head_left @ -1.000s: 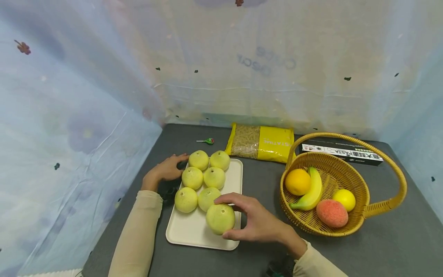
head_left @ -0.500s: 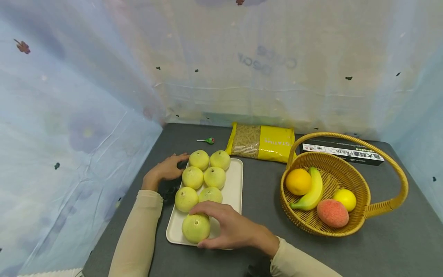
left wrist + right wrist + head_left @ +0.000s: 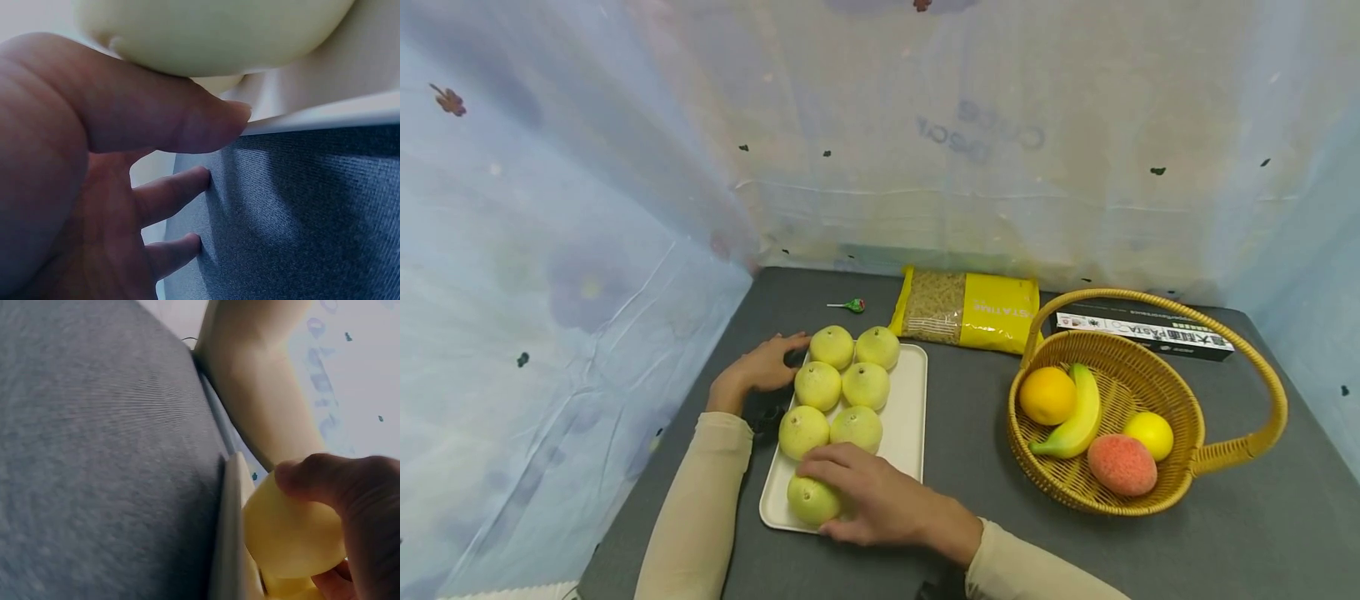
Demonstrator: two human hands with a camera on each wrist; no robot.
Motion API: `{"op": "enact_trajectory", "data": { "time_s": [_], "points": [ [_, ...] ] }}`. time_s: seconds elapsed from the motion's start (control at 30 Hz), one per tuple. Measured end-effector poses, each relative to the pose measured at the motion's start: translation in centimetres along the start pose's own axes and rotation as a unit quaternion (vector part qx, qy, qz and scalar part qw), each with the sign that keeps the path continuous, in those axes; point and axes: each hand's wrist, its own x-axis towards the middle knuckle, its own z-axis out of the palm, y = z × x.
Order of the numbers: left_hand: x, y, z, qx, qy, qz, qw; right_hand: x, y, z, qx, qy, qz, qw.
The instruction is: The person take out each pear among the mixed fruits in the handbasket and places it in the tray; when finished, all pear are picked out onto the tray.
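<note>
My right hand (image 3: 872, 498) grips a round yellow-green fruit (image 3: 812, 500) at the near left corner of the cream tray (image 3: 904, 417). In the right wrist view, the thumb lies on top of that fruit (image 3: 294, 531), low beside the tray's rim; whether it touches the tray is hidden. Several more such fruits (image 3: 865, 386) stand in two columns farther back on the tray. At the tray's left edge my left hand (image 3: 766, 363) rests with fingers spread. The left wrist view has its thumb (image 3: 181, 115) at the rim under a fruit and two fingertips on the table.
A wicker basket (image 3: 1180, 492) with a tall handle stands at the right, holding an orange (image 3: 1047, 396), a banana (image 3: 1078, 417), a peach-like fruit (image 3: 1122, 464) and a lemon (image 3: 1148, 435). Behind lie a yellow pasta bag (image 3: 1000, 308), a pasta box (image 3: 1150, 333) and a lollipop (image 3: 853, 305).
My right hand has carried its fruit leftward across the tray's near end to the corner, and lower in the last half second. The left hand has stayed in place.
</note>
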Motion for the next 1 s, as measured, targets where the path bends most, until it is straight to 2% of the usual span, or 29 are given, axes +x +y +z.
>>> {"op": "enact_trajectory", "data": {
  "time_s": [0.3, 0.5, 0.63, 0.77, 1.0],
  "points": [
    [0.0, 0.0, -0.1, 0.005, -0.002, -0.007, 1.0000, 0.1, -0.1, 0.6, -0.038, -0.007, -0.007, 0.999],
    [0.1, 0.0, 0.0, 0.007, 0.001, -0.005, 1.0000, 0.0, -0.3, 0.3, -0.084, 0.003, -0.014, 0.996],
    [0.2, 0.0, 0.1, 0.004, 0.000, -0.007, 1.0000, -0.1, -0.7, 0.2, -0.131, 0.010, -0.007, 0.991],
    [0.2, 0.0, 0.0, 0.000, 0.002, -0.011, 0.9999, -0.1, -1.1, 0.1, -0.155, 0.010, 0.013, 0.988],
    [0.1, 0.0, 0.1, 0.010, -0.002, 0.004, 0.9999, -0.1, -1.5, -0.2, -0.162, 0.005, 0.035, 0.986]
  ]
}}
